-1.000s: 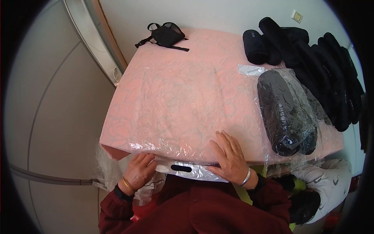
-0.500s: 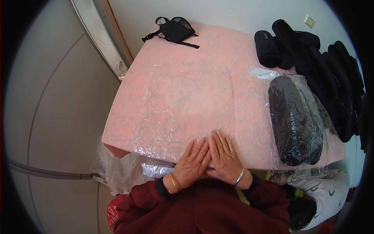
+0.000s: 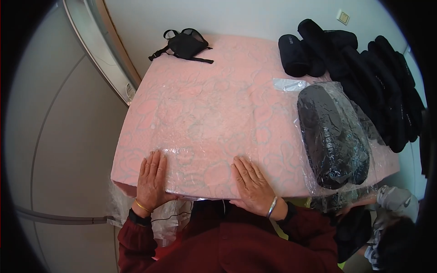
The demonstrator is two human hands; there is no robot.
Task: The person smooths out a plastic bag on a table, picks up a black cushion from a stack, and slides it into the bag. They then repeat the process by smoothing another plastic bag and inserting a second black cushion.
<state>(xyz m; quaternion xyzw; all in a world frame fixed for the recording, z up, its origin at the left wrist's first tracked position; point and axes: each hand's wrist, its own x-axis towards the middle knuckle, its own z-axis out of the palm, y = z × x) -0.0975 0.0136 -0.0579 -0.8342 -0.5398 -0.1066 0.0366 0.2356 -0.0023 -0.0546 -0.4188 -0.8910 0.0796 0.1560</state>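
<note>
Both hands, left (image 3: 152,179) and right (image 3: 255,186), lie flat and open, gripping nothing, pressing the clear plastic bag (image 3: 200,136) on the pink counter (image 3: 236,77); the bag stretches away from them, equally near each.

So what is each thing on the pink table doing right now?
Left hand: flat, palm down on the clear plastic bag.
Right hand: flat, palm down on the same bag.
Clear plastic bag: spread flat, empty.
Black slippers in a bag: wrapped, lying at the right.
Loose black slippers: unwrapped, piled at the far right.
Black strap pouch: lying at the far edge.
</note>
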